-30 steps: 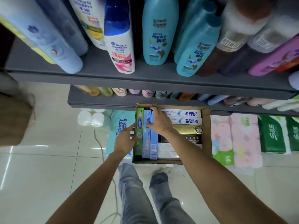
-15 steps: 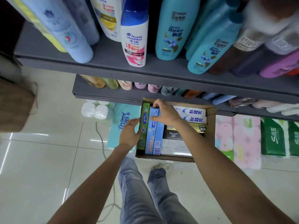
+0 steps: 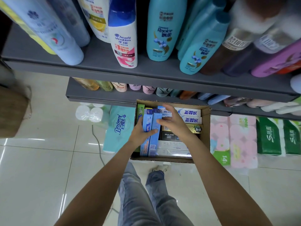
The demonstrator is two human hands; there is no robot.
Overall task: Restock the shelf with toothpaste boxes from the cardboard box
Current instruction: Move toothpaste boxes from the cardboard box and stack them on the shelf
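Head view: the cardboard box (image 3: pixel 205 136) sits on the tiled floor (image 3: pixel 40 168), its far rim tucked under the front edge of the lower shelf (image 3: pixel 101 97). The left hand (image 3: pixel 141 133) grips 2 blue toothpaste boxes (image 3: pixel 152 128) standing on edge at the carton's left side, thumb across their near face and fingers behind them. A green toothpaste box (image 3: pixel 140 108) stands just beside them against the left wall. The right hand (image 3: pixel 175 123) hovers above the carton with its fingers spread and relaxed, fingertips close to the blue pair; whether they touch cannot be told. White toothpaste boxes (image 3: pixel 190 115) lie flat along the far right of the carton, with gold (image 3: pixel 194 128), black (image 3: pixel 168 136) and pale ones nearer.

The upper shelf (image 3: pixel 146 72) juts out over the carton, crowded with shampoo bottles (image 3: pixel 162 30). To the carton's left a teal tissue pack (image 3: pixel 118 128) lies touching it; pink tissue packs (image 3: pixel 234 141) and green ones (image 3: pixel 276 136) line the floor to its right. Open floor lies to the left. The person's jeans (image 3: pixel 141 193) and a shoe (image 3: pixel 160 168) stand just before the carton's near wall.
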